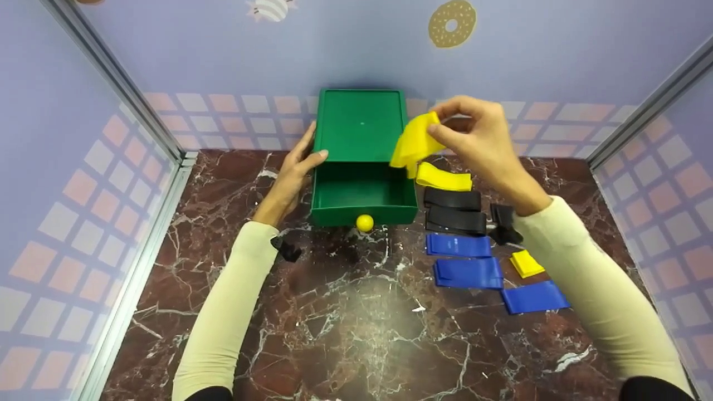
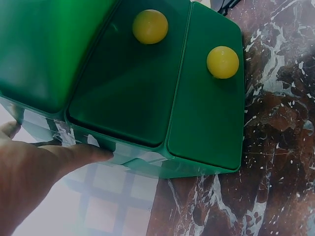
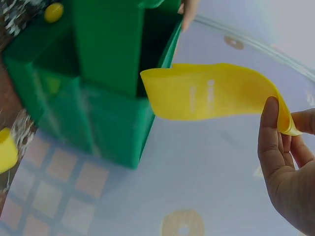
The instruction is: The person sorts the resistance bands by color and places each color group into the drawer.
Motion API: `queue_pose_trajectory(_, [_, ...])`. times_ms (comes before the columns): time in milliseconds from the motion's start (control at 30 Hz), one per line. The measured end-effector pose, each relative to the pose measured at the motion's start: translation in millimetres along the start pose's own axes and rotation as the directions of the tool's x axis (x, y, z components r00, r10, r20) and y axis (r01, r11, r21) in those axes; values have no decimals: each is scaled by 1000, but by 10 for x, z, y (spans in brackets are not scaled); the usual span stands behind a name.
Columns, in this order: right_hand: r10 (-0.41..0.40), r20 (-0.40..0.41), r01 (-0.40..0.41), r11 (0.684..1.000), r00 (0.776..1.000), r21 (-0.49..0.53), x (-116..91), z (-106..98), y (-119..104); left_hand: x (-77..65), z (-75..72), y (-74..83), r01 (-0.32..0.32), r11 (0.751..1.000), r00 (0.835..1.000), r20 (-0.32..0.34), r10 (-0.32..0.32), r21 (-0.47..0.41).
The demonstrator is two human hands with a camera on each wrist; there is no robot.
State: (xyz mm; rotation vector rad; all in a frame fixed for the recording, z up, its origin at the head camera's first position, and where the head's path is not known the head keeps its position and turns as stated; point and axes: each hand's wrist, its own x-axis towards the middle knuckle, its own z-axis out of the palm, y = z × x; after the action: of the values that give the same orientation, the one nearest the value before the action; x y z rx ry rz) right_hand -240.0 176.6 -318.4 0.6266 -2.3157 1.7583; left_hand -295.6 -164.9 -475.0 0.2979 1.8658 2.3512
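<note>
A green drawer box (image 1: 362, 125) stands against the back wall, its top drawer (image 1: 365, 214) pulled out toward me by a yellow ball knob (image 1: 365, 223). Two lower drawers with yellow knobs (image 2: 222, 62) are closed in the left wrist view. My left hand (image 1: 295, 172) rests against the box's left side, fingers extended and thumb at the top front corner. Above the box's right edge, my right hand (image 1: 476, 136) pinches one end of a yellow resistance band (image 3: 211, 93) between thumb and fingers. The band's other end hangs beside the open drawer.
Right of the box lie another yellow band (image 1: 444, 178), two black bands (image 1: 455, 220), several blue bands (image 1: 468, 273) and a small folded yellow band (image 1: 526, 263). Black straps (image 1: 287, 249) are at both wrists. Patterned walls (image 1: 223, 50) enclose the dark marble table (image 1: 356, 334).
</note>
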Motion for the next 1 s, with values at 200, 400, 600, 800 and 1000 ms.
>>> queue_pose_trajectory(200, [-39, 69, 33, 996, 997, 80, 105, 334, -16, 0, 2, -2, 1, 1000, 1000, -6, -1, -11])
queue_pose_trajectory(400, [-44, 134, 31, 995, 990, 96, 98, 662, 8, 12, 14, -6, 7, 1000, 1000, -2, -7, -12])
queue_pose_trajectory(600, [-90, 179, 74, 993, 980, 97, 82, 934, 3, 6, 18, 2, 10, 1000, 1000, 8, -10, -4])
queue_pose_trajectory(800, [-70, 202, 43, 990, 977, 138, 70, 1119, 6, -18, 27, -5, -9, 999, 1000, 25, 11, -44])
queue_pose_trajectory(1000, [-20, 180, 9, 998, 983, 62, -27, 1147, 189, -14, 30, 7, 5, 1000, 1000, 11, -5, -1])
